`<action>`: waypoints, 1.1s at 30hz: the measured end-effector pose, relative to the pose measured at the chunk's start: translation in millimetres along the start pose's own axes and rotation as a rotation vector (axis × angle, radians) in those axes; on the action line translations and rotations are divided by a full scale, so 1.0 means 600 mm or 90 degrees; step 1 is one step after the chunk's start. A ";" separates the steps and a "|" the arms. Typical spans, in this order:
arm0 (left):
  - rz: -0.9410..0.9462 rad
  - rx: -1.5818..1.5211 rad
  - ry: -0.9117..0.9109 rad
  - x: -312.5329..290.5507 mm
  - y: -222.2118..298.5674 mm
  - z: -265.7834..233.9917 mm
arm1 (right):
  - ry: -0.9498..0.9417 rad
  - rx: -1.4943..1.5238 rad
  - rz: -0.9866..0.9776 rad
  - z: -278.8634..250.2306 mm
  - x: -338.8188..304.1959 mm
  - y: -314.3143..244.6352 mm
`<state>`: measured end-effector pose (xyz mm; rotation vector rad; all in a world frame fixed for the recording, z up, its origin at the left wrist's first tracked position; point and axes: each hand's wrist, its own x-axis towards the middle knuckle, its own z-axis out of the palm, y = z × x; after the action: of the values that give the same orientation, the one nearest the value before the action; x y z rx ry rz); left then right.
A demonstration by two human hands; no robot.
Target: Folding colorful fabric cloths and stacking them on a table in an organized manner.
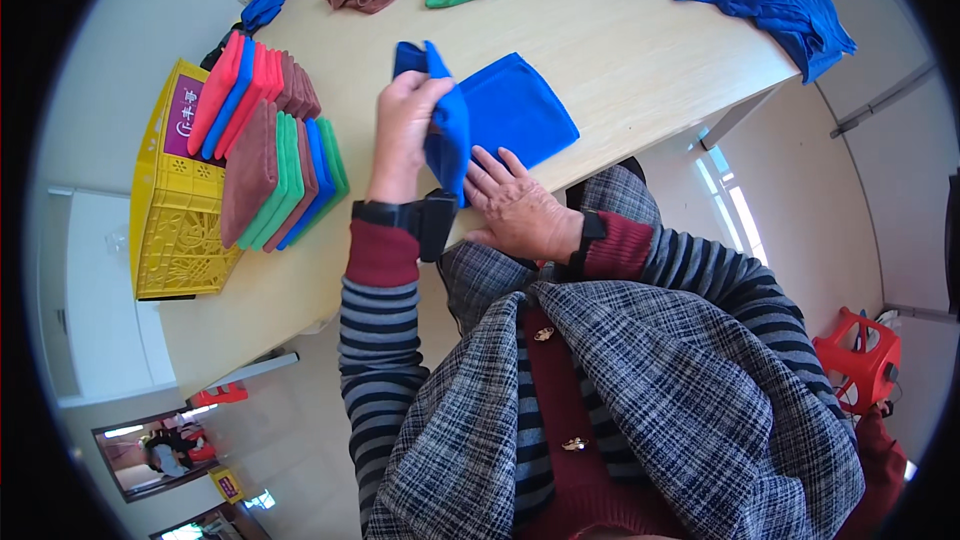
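Covering part of the pale table [660,60] near its front edge: blue cloth [520,105] | looks light, soft, limp, unlikely to break, may slide unpinned | right hand [522,208]: laid flat, fingers on cloth, gripping nothing | left hand [402,125]: pinching raised fold [452,130], seemingly same cloth | best hold: fold's edge

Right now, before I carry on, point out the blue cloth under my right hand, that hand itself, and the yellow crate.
Blue cloth [517,108]: head view, its flat part on the table.
Right hand [525,210]: head view, back of the hand.
Yellow crate [183,232]: head view, its patterned side wall.
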<state>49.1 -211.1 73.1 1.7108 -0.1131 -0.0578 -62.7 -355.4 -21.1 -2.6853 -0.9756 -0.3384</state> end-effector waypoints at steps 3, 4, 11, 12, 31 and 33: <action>-0.056 0.063 -0.017 0.026 -0.024 0.059 | -0.043 0.033 -0.006 -0.025 -0.016 0.006; -0.055 0.063 -0.019 0.031 -0.031 0.072 | -0.065 0.051 -0.011 -0.032 -0.019 0.008; -0.055 0.324 -0.054 0.059 -0.067 0.139 | -0.093 0.035 -0.033 -0.018 -0.025 0.024; -0.055 0.327 -0.055 0.062 -0.073 0.142 | -0.071 0.045 -0.039 -0.016 -0.027 0.025; 0.299 0.553 0.043 -0.065 -0.110 0.006 | 0.049 0.065 -0.031 -0.008 -0.036 0.038; 0.328 0.566 -0.004 -0.069 -0.132 -0.001 | 0.054 0.063 -0.023 -0.008 -0.035 0.034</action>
<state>11.3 -194.7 -6.1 2.5053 -0.6571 0.4280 -65.5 -384.3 -26.3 -2.5451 -0.9909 -0.3976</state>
